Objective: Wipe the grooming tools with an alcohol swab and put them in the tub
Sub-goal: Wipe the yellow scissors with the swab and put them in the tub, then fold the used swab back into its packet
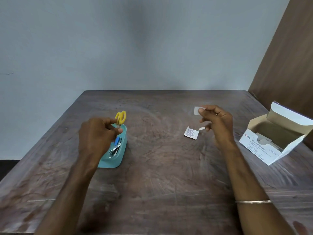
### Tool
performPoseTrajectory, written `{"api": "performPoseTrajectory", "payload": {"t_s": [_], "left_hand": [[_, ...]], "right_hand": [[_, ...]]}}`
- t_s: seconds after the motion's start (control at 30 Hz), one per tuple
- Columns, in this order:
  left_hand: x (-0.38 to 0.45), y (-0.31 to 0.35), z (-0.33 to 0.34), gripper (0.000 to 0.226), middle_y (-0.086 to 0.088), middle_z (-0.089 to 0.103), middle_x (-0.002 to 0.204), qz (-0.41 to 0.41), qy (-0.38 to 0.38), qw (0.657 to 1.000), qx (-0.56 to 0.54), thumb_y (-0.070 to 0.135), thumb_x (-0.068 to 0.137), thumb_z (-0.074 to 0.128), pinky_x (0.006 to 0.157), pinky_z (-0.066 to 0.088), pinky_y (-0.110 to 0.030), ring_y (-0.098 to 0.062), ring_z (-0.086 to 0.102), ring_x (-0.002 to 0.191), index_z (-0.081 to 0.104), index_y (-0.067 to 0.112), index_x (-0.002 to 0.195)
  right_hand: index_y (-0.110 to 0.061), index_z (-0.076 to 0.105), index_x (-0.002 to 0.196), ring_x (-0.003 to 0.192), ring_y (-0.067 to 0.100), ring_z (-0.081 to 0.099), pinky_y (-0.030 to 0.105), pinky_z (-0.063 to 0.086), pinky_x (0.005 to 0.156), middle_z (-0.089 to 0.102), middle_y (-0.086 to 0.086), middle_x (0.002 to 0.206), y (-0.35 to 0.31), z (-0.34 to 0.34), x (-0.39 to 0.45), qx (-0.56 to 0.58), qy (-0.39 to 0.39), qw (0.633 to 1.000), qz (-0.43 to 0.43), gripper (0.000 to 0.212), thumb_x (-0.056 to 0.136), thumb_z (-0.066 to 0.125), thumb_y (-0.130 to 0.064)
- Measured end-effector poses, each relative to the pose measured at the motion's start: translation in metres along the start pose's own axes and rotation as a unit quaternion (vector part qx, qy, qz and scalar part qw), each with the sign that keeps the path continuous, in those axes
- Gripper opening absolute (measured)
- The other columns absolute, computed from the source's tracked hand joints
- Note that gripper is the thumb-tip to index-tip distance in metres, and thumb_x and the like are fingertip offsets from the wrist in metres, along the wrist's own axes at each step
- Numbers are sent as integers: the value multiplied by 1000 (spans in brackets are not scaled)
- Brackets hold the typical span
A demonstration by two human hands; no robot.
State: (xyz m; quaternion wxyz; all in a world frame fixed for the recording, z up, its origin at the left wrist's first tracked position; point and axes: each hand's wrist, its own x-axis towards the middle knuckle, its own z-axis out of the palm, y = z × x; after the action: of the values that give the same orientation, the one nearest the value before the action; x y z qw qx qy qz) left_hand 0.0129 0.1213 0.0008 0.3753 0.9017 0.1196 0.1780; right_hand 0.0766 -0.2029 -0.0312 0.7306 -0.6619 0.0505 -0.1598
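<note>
Tub [116, 156] left on the table [160, 175], wrapper [191, 133] mid-right, box [274, 138] far right, clippers [115, 148] seemingly inside tub.

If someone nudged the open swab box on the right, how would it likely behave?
The swab box looks like thin cardboard, so probably light and easily slid across the table. Its raised lid flap likely flexes if pushed. It looks partly emptied, so it might skid rather than tip.

Single head view: we look forward and down onto the wooden table [160, 167] from its near edge, close above it; the wall [135, 39] rises behind the table's far edge.
</note>
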Motion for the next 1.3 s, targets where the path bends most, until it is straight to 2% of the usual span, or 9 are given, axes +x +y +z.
{"api": "performPoseTrajectory", "payload": {"t_s": [0.1, 0.23, 0.33, 0.43, 0.7, 0.83, 0.97, 1.1, 1.3], "left_hand": [[-4, -3, -8, 29, -5, 76, 82, -16, -27, 987, 158, 27, 75, 83, 79, 51, -32, -25, 71, 83, 78, 22, 103], [-8, -8, -5, 21, -10, 74, 81, -26, -89, 955, 280, 26, 73, 83, 69, 47, -30, -30, 68, 83, 79, 16, 91], [-9, -8, 3, 21, -14, 72, 97, -24, -101, 942, 319, 19, 78, 74, 70, 47, -31, -34, 66, 92, 77, 14, 98], [-9, -6, 10, 20, -20, 69, 106, -17, -96, 932, 349, 14, 86, 65, 74, 47, -33, -37, 64, 98, 74, 9, 105], [-8, 1, 7, 21, -11, 71, 102, 7, -89, 922, 376, 26, 89, 65, 70, 47, -32, -31, 65, 92, 73, 17, 106], [-25, 25, 5, 27, -13, 72, 105, 59, 19, 947, 315, 38, 92, 63, 75, 48, -38, -37, 66, 96, 71, 20, 110], [-43, 55, 18, 21, -8, 75, 99, 159, 86, 957, 227, 35, 93, 63, 71, 48, -37, -33, 68, 90, 72, 23, 107], [-42, 70, 53, 23, 0, 76, 99, 167, 19, 976, 141, 40, 92, 62, 77, 55, -38, -26, 70, 91, 71, 27, 108], [-29, 72, 113, 35, 2, 75, 103, 101, -141, 984, 51, 45, 88, 68, 85, 52, -30, -16, 68, 96, 70, 22, 115]], "right_hand": [[-18, 74, 76, 62, 8, 59, 20, 42, 57, 70, 0, 75, 3, -3, 3, -115, 10, 993, -13, 8, 77, 79, -12], [-18, 75, 67, 71, 13, 65, 27, 48, 65, 73, 0, 81, 13, -6, 10, -265, 4, 964, -7, 5, 66, 79, -17], [-26, 73, 69, 73, 16, 68, 35, 54, 73, 72, -8, 71, 18, -8, 12, -353, -2, 936, 19, 6, 65, 77, -27], [-29, 72, 70, 78, 17, 67, 36, 55, 76, 72, -10, 75, 16, -9, 13, -390, 18, 920, 11, 4, 69, 75, -31], [-33, 73, 70, 83, 18, 66, 33, 53, 78, 73, -11, 80, 12, -14, 11, -415, 24, 909, 34, 4, 74, 72, -33], [-33, 74, 70, 74, 17, 71, 38, 58, 76, 74, -12, 73, 14, -11, 12, -362, 22, 931, 31, 3, 72, 75, -35], [-25, 75, 69, 64, 20, 74, 41, 62, 63, 74, -6, 68, 14, -7, 8, -300, 25, 953, 27, 4, 73, 78, -25], [-17, 76, 72, 60, 21, 74, 28, 54, 47, 76, 4, 75, 13, -4, 5, -255, 13, 966, 35, 10, 79, 78, -10], [-13, 76, 73, 64, 22, 76, 29, 59, 54, 77, 8, 76, 14, 0, 4, -196, -22, 979, 49, 13, 77, 81, -2]]}}
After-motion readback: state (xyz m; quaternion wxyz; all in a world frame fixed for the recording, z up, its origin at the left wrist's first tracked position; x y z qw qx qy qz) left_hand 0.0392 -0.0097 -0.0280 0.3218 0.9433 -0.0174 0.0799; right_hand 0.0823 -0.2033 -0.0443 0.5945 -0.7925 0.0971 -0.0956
